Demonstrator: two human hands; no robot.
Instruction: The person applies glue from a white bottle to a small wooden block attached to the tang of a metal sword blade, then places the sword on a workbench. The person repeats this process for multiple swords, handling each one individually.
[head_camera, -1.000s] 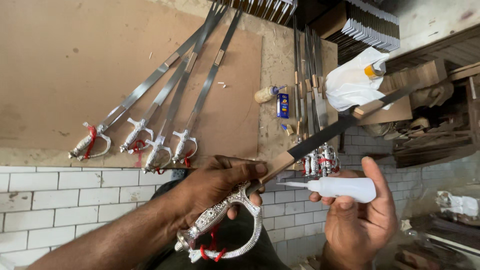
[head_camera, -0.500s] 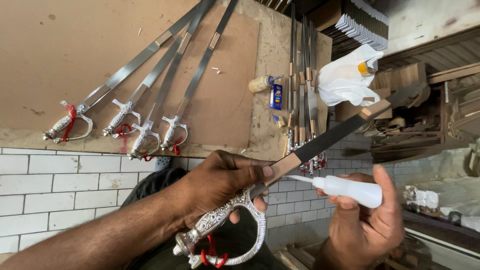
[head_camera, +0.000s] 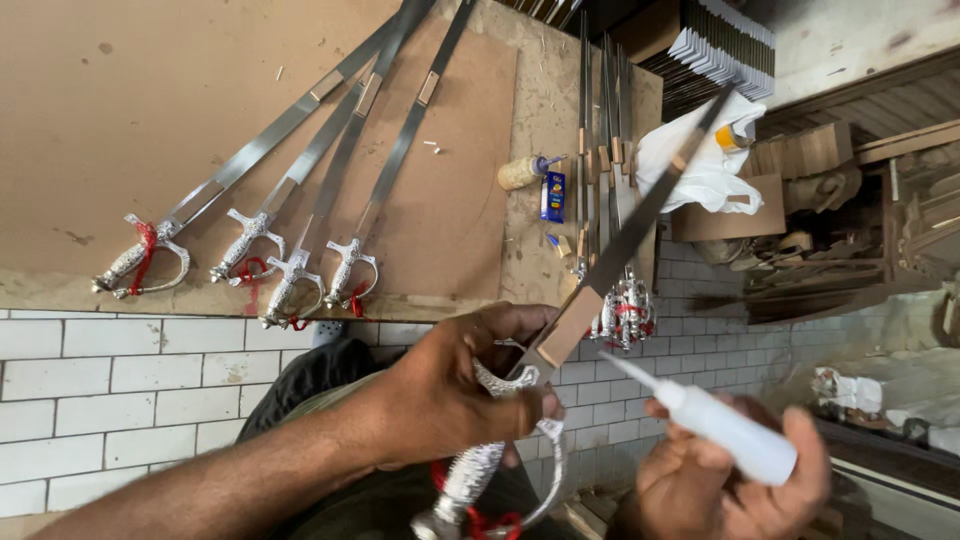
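Reaching in from lower left with left hand (head_camera: 455, 395), fingers (head_camera: 500, 325) curling shut; right hand (head_camera: 730, 485) gripping low right, fingers wrapped, thumb up.

Your left hand (head_camera: 455, 395) is holding a sword (head_camera: 560, 345) low in the middle, with its blade pointing up and to the right. Your right hand (head_camera: 725, 480) is sitting just right of it, holding a bottle (head_camera: 720, 425) whose tip is pointing left at the sword. Four swords (head_camera: 300, 215) are lying side by side on the board (head_camera: 150, 110) up on the left. More swords (head_camera: 605, 190) are lying to the right of them. A bag (head_camera: 700, 165) is lying farther right.
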